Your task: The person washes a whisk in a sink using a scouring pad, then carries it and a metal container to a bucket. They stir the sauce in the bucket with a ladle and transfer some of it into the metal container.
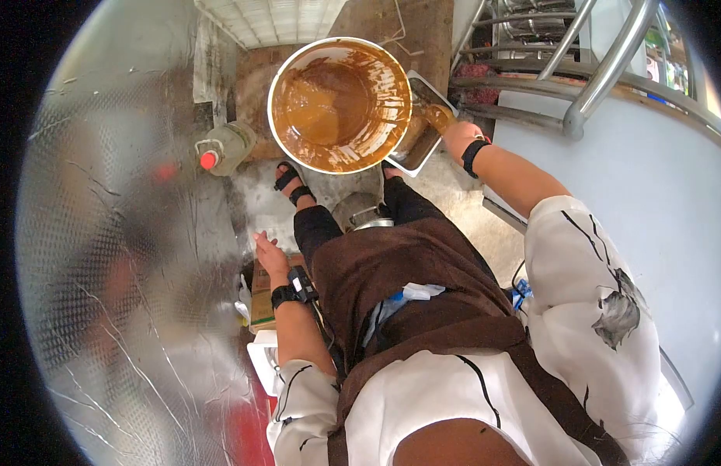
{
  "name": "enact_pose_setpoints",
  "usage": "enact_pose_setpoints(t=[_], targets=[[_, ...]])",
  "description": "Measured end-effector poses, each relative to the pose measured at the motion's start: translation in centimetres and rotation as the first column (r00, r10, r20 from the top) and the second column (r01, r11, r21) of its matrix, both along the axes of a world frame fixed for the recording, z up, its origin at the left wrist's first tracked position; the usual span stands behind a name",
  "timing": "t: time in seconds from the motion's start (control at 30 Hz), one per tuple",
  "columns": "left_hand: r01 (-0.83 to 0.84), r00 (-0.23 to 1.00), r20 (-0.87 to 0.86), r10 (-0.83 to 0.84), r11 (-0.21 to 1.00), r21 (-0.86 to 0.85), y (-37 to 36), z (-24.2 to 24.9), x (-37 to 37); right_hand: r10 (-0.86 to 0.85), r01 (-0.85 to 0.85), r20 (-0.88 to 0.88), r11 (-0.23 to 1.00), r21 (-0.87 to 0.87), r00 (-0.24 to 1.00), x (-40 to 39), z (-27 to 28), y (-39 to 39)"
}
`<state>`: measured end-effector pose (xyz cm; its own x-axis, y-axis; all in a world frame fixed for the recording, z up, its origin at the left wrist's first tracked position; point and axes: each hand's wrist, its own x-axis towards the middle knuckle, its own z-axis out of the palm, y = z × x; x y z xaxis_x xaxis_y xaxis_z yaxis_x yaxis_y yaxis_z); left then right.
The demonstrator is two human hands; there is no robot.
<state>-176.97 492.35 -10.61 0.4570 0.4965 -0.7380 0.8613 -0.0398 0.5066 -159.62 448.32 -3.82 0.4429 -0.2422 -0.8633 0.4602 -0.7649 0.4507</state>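
Observation:
A white-rimmed bucket [339, 105] with brown sauce coating its inside stands between and beyond my feet. Just right of it, a white rectangular tray [416, 159] holds something brown. My right hand [463, 140] is closed round the end of a brown-coated tool [438, 116] that reaches over the tray; the tool's far end is hard to make out. Lower left, my left hand [269, 252] hangs with its fingers apart, holding nothing, above a cardboard box [262, 299].
A clear jug with a red cap [228, 149] stands left of the bucket. Metal rails [574, 101] are at the upper right. A shiny foil-like surface [127, 233] fills the left side. A white slatted crate [275, 19] is at the top.

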Motion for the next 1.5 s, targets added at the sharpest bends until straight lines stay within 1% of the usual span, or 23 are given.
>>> enact_pose_setpoints(t=[0.1,0.2,0.3,0.37,0.4,0.43,0.5,0.57,0.6,0.63,0.7,0.73,0.8,0.87,0.93,1.0,1.1,1.2,1.23,1.33,1.37,1.47,1.5], targets=[[0.02,1.0,0.022,-0.021,0.999,0.037,0.0,-0.2,-0.2,-0.036,0.036,-0.015,0.999,-0.01,0.999,0.2,-0.2,0.2],[-0.031,0.999,-0.007,0.031,1.0,0.001,-0.2,0.3,0.2,-0.075,0.073,0.053,0.997,0.039,0.996,-0.3,-1.2,-0.8],[-0.066,0.998,-0.01,0.066,0.997,-0.032,-0.4,0.6,0.5,-0.106,0.106,0.025,0.994,0.003,0.994,-0.8,-1.8,-2.1],[0.258,0.966,-0.015,-0.257,0.964,0.071,0.5,-0.4,-0.1,-0.1,0.081,0.136,0.987,0.142,0.986,-1.6,-1.0,-3.0],[0.333,0.943,-0.025,-0.332,0.94,0.069,0.4,-0.5,0.0,-0.103,0.061,0.192,0.976,0.209,0.976,-1.9,-0.1,-3.1],[0.405,0.914,-0.032,-0.404,0.912,0.068,0.1,0.0,0.5,-0.155,0.118,0.158,0.969,0.219,0.975,-1.4,1.7,-2.8],[0.396,0.917,-0.036,-0.397,0.917,-0.039,-1.9,1.3,2.1,-0.208,0.158,0.174,0.951,0.266,0.963,-1.8,2.8,-4.4],[0.647,0.757,0.079,-0.648,0.761,0.045,-4.9,3.3,3.9,-0.246,0.173,0.215,0.935,0.311,0.945,-1.7,6.6,-4.5],[0.747,0.645,0.128,-0.753,0.657,0.1,-6.6,4.4,4.9,-0.238,0.159,0.217,0.931,0.329,0.947,-2.1,6.9,-5.4],[0.83,0.537,0.127,-0.834,0.55,0.095,-8.6,5.6,6.1,-0.232,0.147,0.218,0.926,0.348,0.948,-2.7,7.1,-6.7],[0.949,0.291,0.123,-0.949,0.303,0.089,-12.9,7.9,8.8,-0.207,0.116,0.216,0.922,0.37,0.954,-3.4,8.6,-8.0],[0.964,0.241,0.174,-0.955,0.256,0.068,-15.2,8.8,10.0,-0.217,0.126,0.226,0.925,0.359,0.95,-3.7,9.3,-8.5],[0.996,0.076,0.126,-0.989,0.081,0.035,-19.6,10.4,12.3,-0.234,0.144,0.241,0.93,0.339,0.942,-4.3,10.4,-9.6],[0.963,0.049,0.272,-0.961,0.118,0.244,-22.7,7.7,12.1,-0.181,0.095,0.23,0.936,0.34,0.956,-5.1,11.0,-11.0],[0.939,0.081,0.32,-0.944,0.18,0.293,-25.0,7.6,12.5,-0.172,0.075,0.252,0.932,0.354,0.952,-5.8,11.1,-12.0],[0.947,0.197,0.271,-0.942,0.254,0.196,-26.2,8.4,12.9,-0.208,0.084,0.304,0.923,0.374,0.93,-6.7,11.2,-12.4],[0.95,0.302,0.212,-0.929,0.313,0.019,-25.5,9.9,12.9,-0.302,0.136,0.382,0.905,0.403,0.873,-8.9,8.9,-13.5],[0.977,0.21,0.069,-0.975,0.211,0.005,-23.2,10.1,11.9,-0.314,0.169,0.367,0.911,0.376,0.875,-9.9,7.4,-13.2],[0.964,0.195,0.131,-0.972,0.215,0.155,-22.1,9.2,10.8,-0.317,0.169,0.377,0.911,0.377,0.87,-10.2,6.5,-13.2],[0.958,0.273,0.013,-0.962,0.273,0.084,-19.3,8.3,9.5,-0.321,0.173,0.401,0.916,0.363,0.858,-10.7,4.1,-13.2],[0.943,0.319,0.037,-0.947,0.321,0.09,-17.9,6.5,8.3,-0.321,0.179,0.41,0.92,0.348,0.854,-10.6,3.6,-12.9],[0.917,0.392,0.028,-0.92,0.393,0.07,-16.0,7.2,7.6,-0.323,0.206,0.412,0.93,0.303,0.852,-10.7,2.0,-12.7],[0.923,0.381,0.012,-0.925,0.381,0.06,-15.8,7.9,7.7,-0.323,0.215,0.412,0.933,0.288,0.852,-10.3,2.0,-12.4]])
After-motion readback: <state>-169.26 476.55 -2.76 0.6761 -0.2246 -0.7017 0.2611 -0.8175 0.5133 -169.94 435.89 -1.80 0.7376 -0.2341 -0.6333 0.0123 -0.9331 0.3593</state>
